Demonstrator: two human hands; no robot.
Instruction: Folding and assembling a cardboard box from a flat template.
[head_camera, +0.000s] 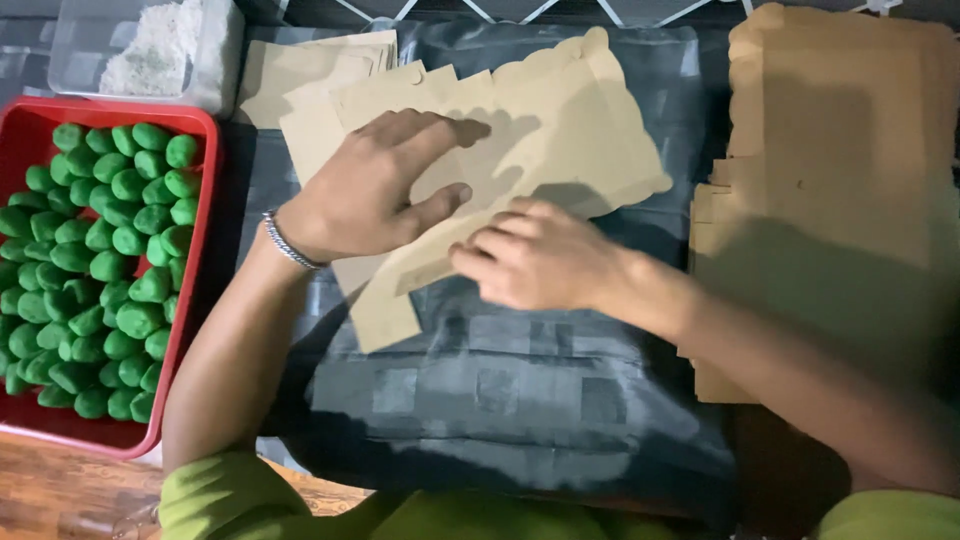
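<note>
Little open room: red tray (205, 200) hard against the left of the dark cushion (500, 400), tall stack of flat cardboard blanks (840, 150) crowding the right. Flat tan cardboard cutout (560, 130) lying mid-cushion, under both hands. Left hand (370, 190) spread flat, pressing it; right hand (535, 255) just beside, fingers curled on its lower edge. Two hands, one tray, dozens of green lumps (100, 250).
</note>
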